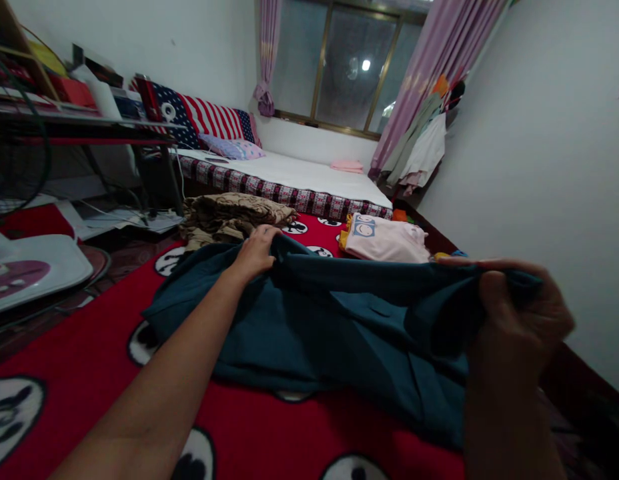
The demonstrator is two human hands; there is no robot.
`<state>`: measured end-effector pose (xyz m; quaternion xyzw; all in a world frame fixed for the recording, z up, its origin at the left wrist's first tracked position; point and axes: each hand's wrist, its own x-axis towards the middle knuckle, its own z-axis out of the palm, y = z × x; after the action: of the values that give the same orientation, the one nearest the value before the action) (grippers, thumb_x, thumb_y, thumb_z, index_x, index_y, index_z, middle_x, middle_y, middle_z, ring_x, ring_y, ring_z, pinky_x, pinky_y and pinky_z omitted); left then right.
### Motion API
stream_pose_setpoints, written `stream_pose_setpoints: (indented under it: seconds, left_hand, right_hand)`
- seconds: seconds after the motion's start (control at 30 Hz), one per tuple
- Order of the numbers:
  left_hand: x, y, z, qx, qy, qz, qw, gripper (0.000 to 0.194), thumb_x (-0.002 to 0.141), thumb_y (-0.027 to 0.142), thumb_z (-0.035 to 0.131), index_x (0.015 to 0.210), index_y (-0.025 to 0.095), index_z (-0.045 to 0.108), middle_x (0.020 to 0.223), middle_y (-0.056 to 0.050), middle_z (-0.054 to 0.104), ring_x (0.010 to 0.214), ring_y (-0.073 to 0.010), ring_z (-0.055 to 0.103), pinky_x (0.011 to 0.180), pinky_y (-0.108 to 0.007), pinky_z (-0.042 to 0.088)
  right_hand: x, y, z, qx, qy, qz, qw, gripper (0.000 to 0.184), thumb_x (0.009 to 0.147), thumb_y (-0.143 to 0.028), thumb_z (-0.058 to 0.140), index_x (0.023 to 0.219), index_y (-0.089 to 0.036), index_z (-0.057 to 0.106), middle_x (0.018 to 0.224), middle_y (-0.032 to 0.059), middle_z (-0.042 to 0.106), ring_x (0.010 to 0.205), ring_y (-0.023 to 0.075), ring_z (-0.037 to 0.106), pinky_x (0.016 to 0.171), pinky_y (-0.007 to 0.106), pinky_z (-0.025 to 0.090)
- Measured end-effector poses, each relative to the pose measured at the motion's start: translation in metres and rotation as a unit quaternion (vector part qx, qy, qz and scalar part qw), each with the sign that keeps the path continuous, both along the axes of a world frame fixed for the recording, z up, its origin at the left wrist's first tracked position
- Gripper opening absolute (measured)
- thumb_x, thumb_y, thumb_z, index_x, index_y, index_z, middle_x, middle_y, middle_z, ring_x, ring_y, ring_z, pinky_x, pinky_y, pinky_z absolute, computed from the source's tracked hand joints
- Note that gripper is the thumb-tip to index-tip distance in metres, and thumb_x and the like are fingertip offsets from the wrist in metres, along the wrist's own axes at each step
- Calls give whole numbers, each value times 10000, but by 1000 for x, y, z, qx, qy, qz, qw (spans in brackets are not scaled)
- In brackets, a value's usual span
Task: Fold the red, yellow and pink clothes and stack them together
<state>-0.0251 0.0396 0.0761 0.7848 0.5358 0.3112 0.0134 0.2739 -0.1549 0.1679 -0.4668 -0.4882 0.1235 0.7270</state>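
Observation:
A dark teal garment (299,327) lies spread over the red blanket; its exact kind is hard to tell from its folds. My left hand (258,248) grips its far edge near the middle, fingers curled over the cloth. At the right, my right hand (532,307) is closed on the other end, holding it raised above the blanket. Between both hands the upper edge is drawn into a nearly straight band, and below it the fabric hangs in loose folds.
The red blanket (89,373) has white panda faces. Beyond the garment lie a brown patterned cloth (234,210) and a folded pale pink garment (389,240). A cluttered desk (79,130) and a white plastic seat (39,267) stand left. A bed (299,167) spans the back.

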Motion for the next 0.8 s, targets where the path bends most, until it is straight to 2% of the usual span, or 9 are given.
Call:
stream_pose_setpoints:
  seconds: [0.1,0.17,0.27,0.33,0.43,0.53,0.63,0.7,0.8]
  left_hand:
    - [-3,-2,4,24,-24,-14,999,806,627,123,635,1403,219,438,1451,-74,451,1376,-287,367,1148,-424,312]
    - [-6,-2,5,-8,-12,-60,998,796,629,158,661,1397,248,472,1461,-40,470,1396,-311,340,1158,-457,277]
    - [-10,0,4,-108,-9,-157,982,406,676,220,636,1074,231,716,1182,-19,689,1189,-279,569,1063,-397,401]
    - [-12,1,4,-149,-35,-176,972,228,719,269,607,886,208,750,947,-20,746,961,-232,668,941,-336,483]
    - [-12,2,6,-80,-77,-121,986,196,758,297,590,848,203,736,917,-26,748,947,-223,666,956,-339,469]
    - [-10,0,9,29,-100,-65,992,164,797,269,561,854,212,704,1106,-27,719,1183,-230,569,1086,-374,366]
    - [-9,0,8,52,-99,-49,993,175,840,259,520,904,224,679,1209,-13,681,1290,-220,486,1137,-411,299]
    - [-9,2,4,45,-84,-56,994,193,848,257,505,938,228,674,1211,-17,679,1289,-222,487,1140,-426,290]
    - [-11,8,-2,42,-52,-82,994,209,803,229,529,944,229,683,1196,-30,677,1277,-229,491,1125,-404,315]
  right_hand:
    - [2,-8,3,41,-24,102,994,146,781,-334,682,858,-213,654,738,26,688,796,216,690,654,305,553]
    - [8,-12,2,-6,-43,207,977,189,787,-376,684,845,-197,666,693,36,680,706,209,679,579,282,538]
    - [20,-18,0,-86,-79,329,937,216,815,-409,659,821,-195,680,651,44,669,603,206,655,537,299,530]
    - [29,-21,1,-126,-105,363,917,242,835,-424,633,829,-190,697,651,54,671,590,214,652,556,326,541]
    - [40,-20,3,-165,-147,336,915,313,835,-478,630,900,-186,721,724,77,701,648,227,673,578,323,550]
    - [47,-12,5,-179,-167,227,942,353,813,-509,657,969,-201,734,858,83,728,768,219,688,634,287,560]
    - [48,-11,5,-144,-236,134,952,292,821,-465,665,983,-238,748,1018,66,721,947,209,669,794,280,553]
    - [46,-20,3,-169,-320,167,917,261,837,-447,649,966,-251,761,1070,63,711,1028,218,645,891,306,528]
    - [41,-45,-5,-308,-394,273,822,315,815,-505,655,979,-263,772,1032,74,725,1000,243,660,891,339,536]
